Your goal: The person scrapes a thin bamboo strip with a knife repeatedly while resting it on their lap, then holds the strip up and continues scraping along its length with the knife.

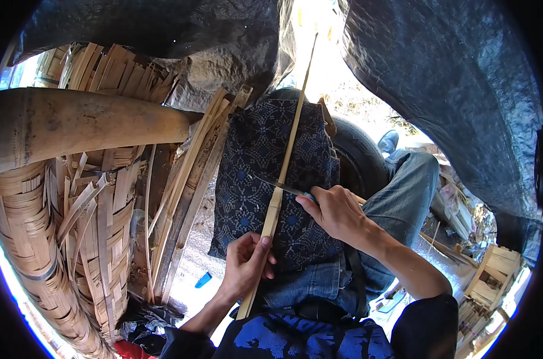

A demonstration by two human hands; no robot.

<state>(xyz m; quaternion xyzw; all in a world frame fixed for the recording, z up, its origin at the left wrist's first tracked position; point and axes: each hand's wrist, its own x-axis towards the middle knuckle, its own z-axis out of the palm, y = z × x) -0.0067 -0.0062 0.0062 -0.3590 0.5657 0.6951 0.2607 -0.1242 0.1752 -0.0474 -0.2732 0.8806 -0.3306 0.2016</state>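
Note:
A long, pale bamboo strip (271,216) runs up from my waist across my lap and tapers to a thin far end. My left hand (245,261) is closed around its lower part, thumb on top. In my right hand (337,212) is a knife with a thin, dark, curved blade (275,184), which lies across the strip above a node. The fingers wrap its handle, so most of the handle is hidden. Beneath the strip, a dark blue patterned cloth (241,209) covers my lap, with small pale shavings on it.
A thick bamboo pole (98,122) juts in from the left above tall woven bamboo baskets (26,209). Split bamboo lengths (191,179) lean beside the cloth. A black tyre (361,149) stands to the right. Dark plastic sheets (439,78) hang overhead. A wooden crate (493,275) sits lower right.

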